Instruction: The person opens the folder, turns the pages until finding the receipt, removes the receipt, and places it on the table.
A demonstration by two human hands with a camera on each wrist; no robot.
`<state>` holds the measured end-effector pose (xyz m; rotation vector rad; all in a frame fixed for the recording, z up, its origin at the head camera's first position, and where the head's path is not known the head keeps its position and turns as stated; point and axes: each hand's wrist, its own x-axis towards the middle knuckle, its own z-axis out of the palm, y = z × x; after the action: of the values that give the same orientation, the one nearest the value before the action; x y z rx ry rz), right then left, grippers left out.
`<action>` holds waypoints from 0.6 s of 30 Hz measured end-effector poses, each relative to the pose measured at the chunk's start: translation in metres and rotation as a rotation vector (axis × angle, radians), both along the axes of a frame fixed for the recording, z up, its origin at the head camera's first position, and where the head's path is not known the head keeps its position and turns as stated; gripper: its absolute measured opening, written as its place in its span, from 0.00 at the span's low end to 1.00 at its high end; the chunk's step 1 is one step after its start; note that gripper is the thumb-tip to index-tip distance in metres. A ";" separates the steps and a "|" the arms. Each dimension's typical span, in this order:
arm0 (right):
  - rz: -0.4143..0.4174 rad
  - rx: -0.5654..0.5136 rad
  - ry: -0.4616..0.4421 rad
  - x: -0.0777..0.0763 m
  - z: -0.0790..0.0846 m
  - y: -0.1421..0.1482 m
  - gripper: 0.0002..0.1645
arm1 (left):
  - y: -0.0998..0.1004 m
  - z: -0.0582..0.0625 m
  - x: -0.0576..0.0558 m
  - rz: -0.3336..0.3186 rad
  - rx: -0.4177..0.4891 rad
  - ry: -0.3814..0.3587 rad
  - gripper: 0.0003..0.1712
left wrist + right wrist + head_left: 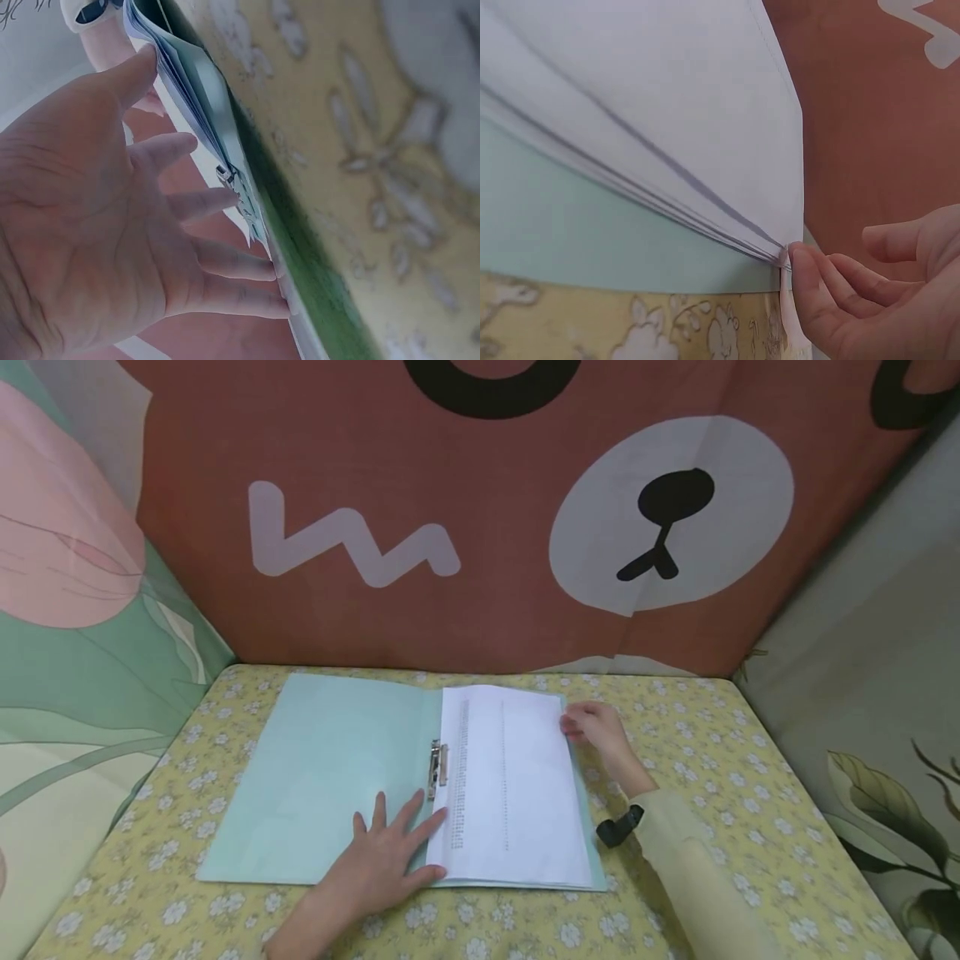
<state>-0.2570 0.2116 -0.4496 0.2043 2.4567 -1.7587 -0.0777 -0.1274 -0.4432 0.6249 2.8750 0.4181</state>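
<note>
A pale blue-green folder [337,760] lies spread out on the table. White printed sheets [536,785] cover its right half, next to a metal clip [433,768] at the spine. My left hand [386,856] has its fingers spread across the folder near the spine, some fingertips at the sheets' left margin. Palm and straight fingers show in the left wrist view. Over at the sheets' upper right edge is my right hand [600,735], pinching the page edges at its fingertips. Several page edges [630,187] converge at those fingertips in the right wrist view.
A yellow flowered cloth [697,760] covers the table under the folder. Behind it stands a reddish-brown backdrop [495,627] with a cartoon face. Printed fabric panels [862,610] flank both sides. A black wrist device [618,828] is beside the right forearm.
</note>
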 end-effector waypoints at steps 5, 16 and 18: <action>-0.030 0.020 -0.010 -0.013 0.001 -0.004 0.23 | -0.001 0.000 -0.001 -0.035 -0.004 0.013 0.41; -0.100 -0.025 -0.035 -0.028 -0.001 -0.007 0.19 | 0.000 -0.001 -0.001 -0.044 0.010 -0.060 0.42; -0.101 -0.034 -0.038 -0.029 -0.001 -0.008 0.19 | 0.000 -0.001 -0.001 -0.037 0.001 -0.062 0.43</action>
<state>-0.2864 0.2036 -0.4511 0.3610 2.4279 -1.8171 -0.0786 -0.1276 -0.4439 0.6525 2.8007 0.4259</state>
